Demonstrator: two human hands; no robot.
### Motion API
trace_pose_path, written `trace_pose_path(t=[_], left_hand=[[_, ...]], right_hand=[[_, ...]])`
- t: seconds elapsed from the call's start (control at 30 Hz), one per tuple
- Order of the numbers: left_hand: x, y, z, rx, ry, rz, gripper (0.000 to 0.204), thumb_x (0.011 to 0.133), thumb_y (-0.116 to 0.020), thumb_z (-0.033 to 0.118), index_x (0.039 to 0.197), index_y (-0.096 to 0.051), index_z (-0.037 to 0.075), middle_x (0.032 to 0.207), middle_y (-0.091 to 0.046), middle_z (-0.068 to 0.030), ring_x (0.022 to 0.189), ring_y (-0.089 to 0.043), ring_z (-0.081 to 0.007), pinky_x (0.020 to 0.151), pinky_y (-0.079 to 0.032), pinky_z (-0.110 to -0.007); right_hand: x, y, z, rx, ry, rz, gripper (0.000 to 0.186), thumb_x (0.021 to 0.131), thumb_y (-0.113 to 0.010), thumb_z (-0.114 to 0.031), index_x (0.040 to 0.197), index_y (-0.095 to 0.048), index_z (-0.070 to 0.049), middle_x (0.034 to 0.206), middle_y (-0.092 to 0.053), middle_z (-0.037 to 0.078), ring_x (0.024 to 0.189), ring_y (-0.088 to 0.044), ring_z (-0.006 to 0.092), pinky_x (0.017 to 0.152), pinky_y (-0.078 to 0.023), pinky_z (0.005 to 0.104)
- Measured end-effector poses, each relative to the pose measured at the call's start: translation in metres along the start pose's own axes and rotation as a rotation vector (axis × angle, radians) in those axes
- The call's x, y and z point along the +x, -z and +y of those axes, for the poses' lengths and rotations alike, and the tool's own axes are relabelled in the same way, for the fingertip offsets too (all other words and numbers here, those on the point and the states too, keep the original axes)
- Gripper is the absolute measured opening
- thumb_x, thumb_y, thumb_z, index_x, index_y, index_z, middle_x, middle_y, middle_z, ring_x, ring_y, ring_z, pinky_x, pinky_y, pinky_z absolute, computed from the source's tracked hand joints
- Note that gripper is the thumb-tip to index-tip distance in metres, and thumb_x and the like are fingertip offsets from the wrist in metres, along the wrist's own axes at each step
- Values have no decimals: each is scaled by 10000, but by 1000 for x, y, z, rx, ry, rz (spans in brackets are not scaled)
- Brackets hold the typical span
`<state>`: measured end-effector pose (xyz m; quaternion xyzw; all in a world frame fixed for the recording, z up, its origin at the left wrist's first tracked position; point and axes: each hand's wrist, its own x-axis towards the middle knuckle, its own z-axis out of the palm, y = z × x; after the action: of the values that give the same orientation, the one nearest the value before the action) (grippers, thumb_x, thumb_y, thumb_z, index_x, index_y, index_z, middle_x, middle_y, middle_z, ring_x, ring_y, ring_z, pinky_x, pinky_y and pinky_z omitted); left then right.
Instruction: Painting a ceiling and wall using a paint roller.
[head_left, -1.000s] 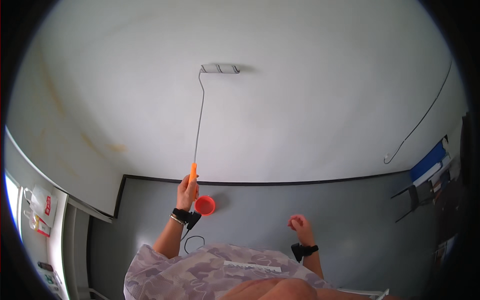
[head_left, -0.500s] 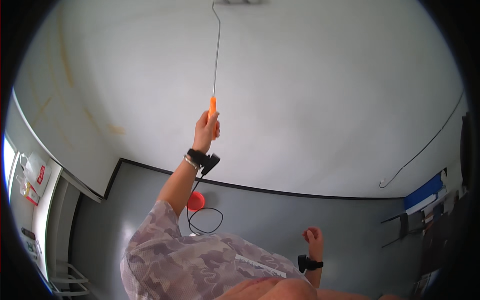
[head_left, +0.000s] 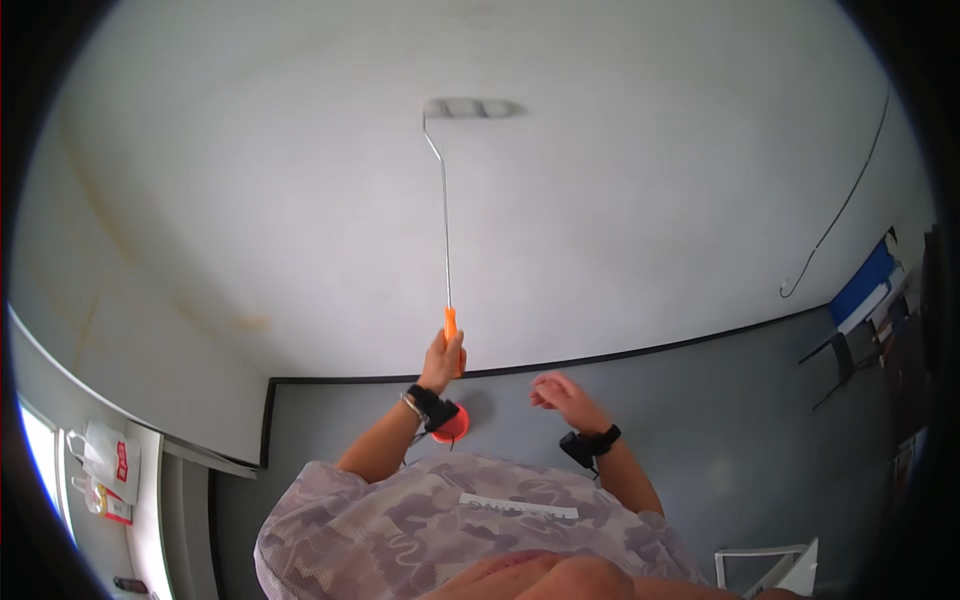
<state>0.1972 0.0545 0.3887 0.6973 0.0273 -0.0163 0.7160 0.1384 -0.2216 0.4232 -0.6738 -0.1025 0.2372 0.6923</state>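
From where I stand, the left hand (head_left: 441, 362) is wrapped firmly round the orange handle (head_left: 450, 325) of a long paint roller (head_left: 444, 205). Its sleeve (head_left: 472, 108), blurred, shows up against the white wall (head_left: 620, 220) — touching, as far as I can judge. The right hand (head_left: 568, 398) hangs off to the side; its fingers curl loosely, nothing visible in them, though I can't tell whether they close fully. I'd expect the roller to feel light but tip-heavy, its thin rod stiff with slight spring, the sleeve soft — so that handle is the place to grip.
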Motion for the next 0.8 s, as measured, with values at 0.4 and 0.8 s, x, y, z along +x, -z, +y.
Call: trace_pose_path(t=[0.4, 0.8], left_hand=[[-27, -2, -33, -71, 116, -23, 309, 947, -509, 337, 907, -517, 31, 726, -520, -17, 630, -488, -93, 574, -424, -252], [-92, 34, 10, 56, -140, 255, 299, 973, -443, 330, 1054, -545, 60, 1004, -569, -42, 974, -526, -128, 843, -420, -287]], right_hand=[[89, -113, 62, -216, -47, 188, 481, 883, -604, -251, 1171, -375, 59, 992, -608, 169, 917, -618, 229, 799, -491, 323], [90, -117, 46, 126, 154, 128, 226, 946, -528, -266, 919, -419, -69, 631, -465, 4, 508, -463, 78, 462, -395, 232]])
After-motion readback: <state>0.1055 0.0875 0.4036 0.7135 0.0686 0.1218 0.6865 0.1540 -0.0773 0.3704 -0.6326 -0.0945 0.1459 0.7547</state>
